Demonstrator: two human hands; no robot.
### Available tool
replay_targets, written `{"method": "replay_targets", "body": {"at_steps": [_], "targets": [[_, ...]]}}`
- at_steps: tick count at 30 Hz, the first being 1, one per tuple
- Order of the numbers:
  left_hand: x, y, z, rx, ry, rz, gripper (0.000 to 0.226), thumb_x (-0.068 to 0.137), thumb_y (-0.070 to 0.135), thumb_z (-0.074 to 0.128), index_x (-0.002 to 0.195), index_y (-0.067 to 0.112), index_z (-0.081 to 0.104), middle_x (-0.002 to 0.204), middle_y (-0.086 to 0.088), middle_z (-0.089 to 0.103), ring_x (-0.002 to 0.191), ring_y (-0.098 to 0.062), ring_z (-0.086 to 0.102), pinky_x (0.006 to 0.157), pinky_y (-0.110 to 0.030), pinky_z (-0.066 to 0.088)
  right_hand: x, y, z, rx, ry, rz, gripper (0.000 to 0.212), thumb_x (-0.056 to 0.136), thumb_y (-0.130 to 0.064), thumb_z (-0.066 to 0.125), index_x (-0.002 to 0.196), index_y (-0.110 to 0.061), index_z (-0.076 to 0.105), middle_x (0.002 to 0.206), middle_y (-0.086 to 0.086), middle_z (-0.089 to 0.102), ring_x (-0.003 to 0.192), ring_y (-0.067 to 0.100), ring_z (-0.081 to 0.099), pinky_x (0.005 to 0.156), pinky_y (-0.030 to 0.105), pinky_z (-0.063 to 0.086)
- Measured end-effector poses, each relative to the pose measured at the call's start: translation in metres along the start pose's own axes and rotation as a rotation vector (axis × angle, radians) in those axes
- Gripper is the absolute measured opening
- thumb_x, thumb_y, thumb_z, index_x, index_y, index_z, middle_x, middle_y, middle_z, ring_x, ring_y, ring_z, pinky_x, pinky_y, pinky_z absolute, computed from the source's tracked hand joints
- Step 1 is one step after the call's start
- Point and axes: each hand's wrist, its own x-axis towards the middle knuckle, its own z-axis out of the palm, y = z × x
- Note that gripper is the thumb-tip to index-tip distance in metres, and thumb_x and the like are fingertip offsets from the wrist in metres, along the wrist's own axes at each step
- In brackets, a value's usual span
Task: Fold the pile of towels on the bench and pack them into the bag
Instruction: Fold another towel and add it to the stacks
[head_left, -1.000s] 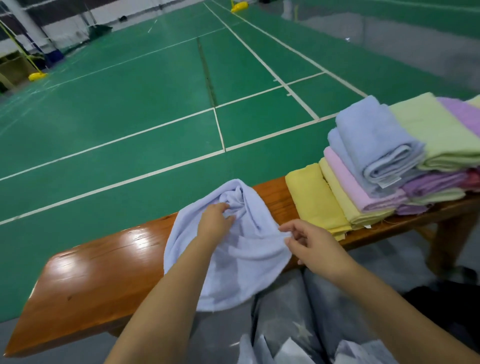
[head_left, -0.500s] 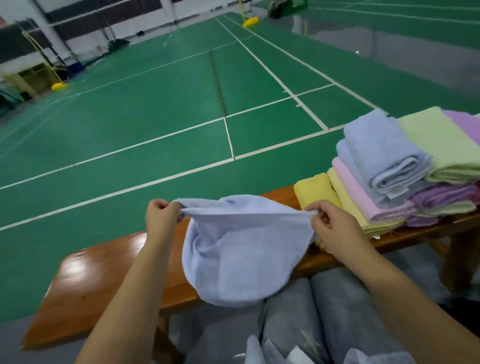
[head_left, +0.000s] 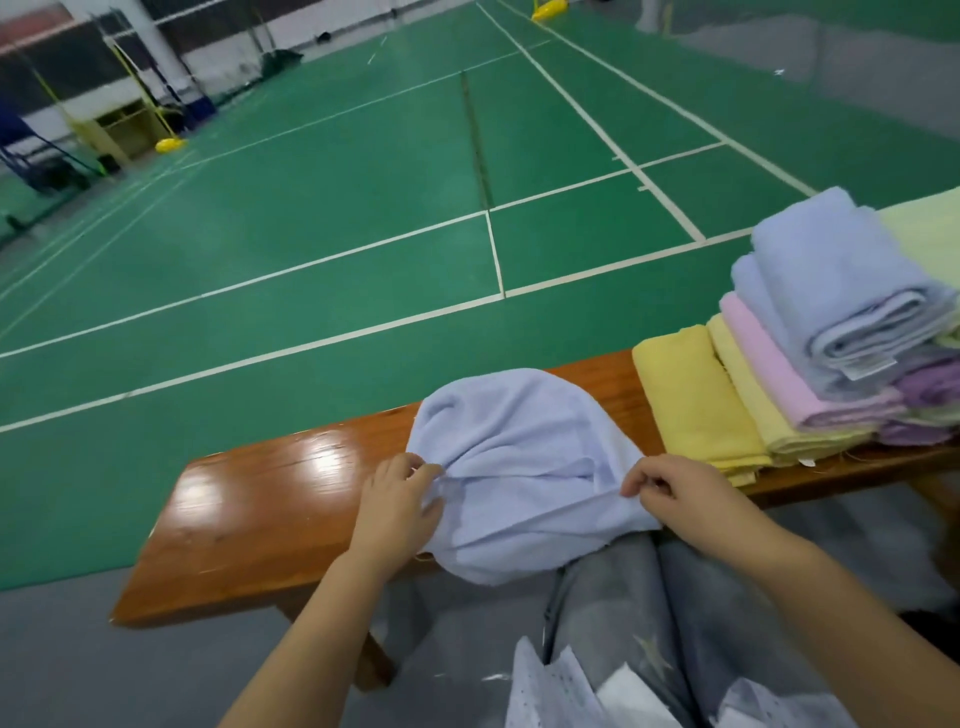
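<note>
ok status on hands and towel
Left hand and right hand pinch blue towel. Towel draped on bench, unfolded. Nothing in the way.

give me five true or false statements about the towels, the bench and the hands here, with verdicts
1. Both hands, the left hand and the right hand, pinch the light blue towel. True.
2. The light blue towel lies neatly folded into a small square. False: it is rumpled, draped over the wooden bench and hanging past its near edge.
3. The stack of folded towels sits on the bench to the right of the hands. True.
4. The top towel of that stack is pink. False: a blue towel lies on top, and the pink towel is lower down.
5. The bench stands on a carpeted office floor. False: a green court floor with white lines lies beyond it.
</note>
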Motion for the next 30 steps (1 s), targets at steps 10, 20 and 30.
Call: {"method": "replay_targets", "body": {"at_steps": [10,20,30], "targets": [[0.024,-0.003,-0.029,-0.318,-0.25,-0.211,0.009,0.088,0.023,0.063,0.08,0.021,0.062,0.081,0.003,0.065,0.076,-0.017,0.058,0.063,-0.025,0.046,-0.002,0.006,-0.014,0.093,0.121,-0.023,0.018,0.087,-0.008,0.064,0.08,-0.025,0.066,0.078,-0.009,0.062,0.071,0.003,0.054,0.062,0.01,0.04],[0.049,-0.041,-0.169,-0.838,0.17,-0.331,0.022,0.09,-0.006,0.058,0.076,0.007,0.049,0.062,-0.01,0.056,0.044,-0.006,0.059,0.045,-0.019,0.049,0.049,-0.065,-0.108,0.138,0.534,-0.201,0.016,0.093,-0.01,0.055,0.107,-0.016,0.062,0.093,0.0,0.061,0.088,0.019,0.056,0.072,0.027,0.037],[0.01,-0.016,-0.314,-1.138,0.315,0.019,0.026,0.068,-0.002,0.059,0.064,0.02,0.072,0.056,0.002,0.049,0.042,-0.006,0.033,0.038,-0.013,0.023,0.074,-0.161,-0.193,0.441,0.674,-0.486,0.017,0.096,-0.012,0.053,0.11,-0.019,0.059,0.093,-0.004,0.062,0.085,0.015,0.058,0.08,0.031,0.048]]}}
